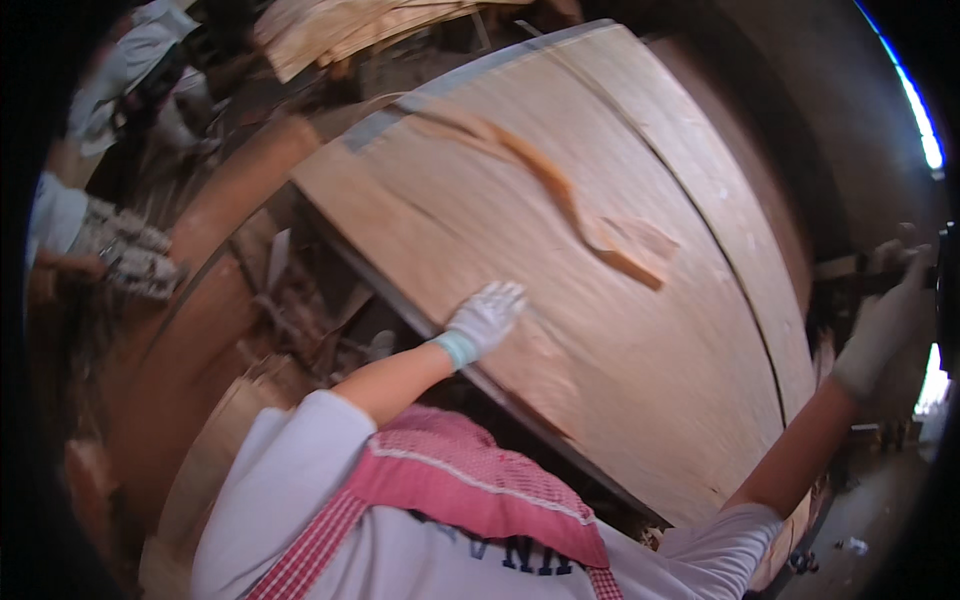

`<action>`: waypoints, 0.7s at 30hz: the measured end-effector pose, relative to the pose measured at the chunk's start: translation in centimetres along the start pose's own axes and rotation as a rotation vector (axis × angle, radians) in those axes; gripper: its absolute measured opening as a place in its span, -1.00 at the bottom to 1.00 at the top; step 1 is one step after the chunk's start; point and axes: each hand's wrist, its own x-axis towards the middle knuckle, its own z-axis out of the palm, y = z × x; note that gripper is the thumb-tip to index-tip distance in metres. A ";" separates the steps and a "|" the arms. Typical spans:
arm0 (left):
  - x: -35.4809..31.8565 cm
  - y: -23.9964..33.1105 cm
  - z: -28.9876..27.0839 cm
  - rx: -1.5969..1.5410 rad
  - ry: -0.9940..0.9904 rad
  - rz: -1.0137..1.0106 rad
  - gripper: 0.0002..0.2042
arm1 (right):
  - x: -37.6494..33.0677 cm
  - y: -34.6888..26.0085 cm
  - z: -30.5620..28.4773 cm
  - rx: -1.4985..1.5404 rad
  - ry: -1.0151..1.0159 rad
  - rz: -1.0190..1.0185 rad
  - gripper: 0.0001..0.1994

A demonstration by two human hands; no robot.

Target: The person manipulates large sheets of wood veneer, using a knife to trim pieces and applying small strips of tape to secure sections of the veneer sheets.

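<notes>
A wide stack of pale wood veneer sheets [640, 370] lies in front of me, with a dark seam running lengthwise near its right side. My left hand [487, 318], in a white glove with a teal cuff, rests with fingers stretched out on the near left part of the top sheet. Beside its fingertips is a loose, torn veneer piece [545, 380]. Past the right edge of the sheets, my gloved right hand [885, 325] is held out from an extended arm. It is dark and smeared, so its fingers and anything in them cannot be made out.
A curled orange-brown veneer strip [560, 190] lies across the sheets. More veneer [360, 30] is stacked at the far left. Brown sheets [190, 360] and scraps lie to my left, where another person's patterned sleeve [130, 250] shows. Small debris [855, 546] dots the floor at right.
</notes>
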 end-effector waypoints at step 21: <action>-7.5 -24.9 -7.9 0.054 0.328 -0.439 -0.92 | -48.4 17.5 6.8 -0.136 -0.375 1.064 -0.82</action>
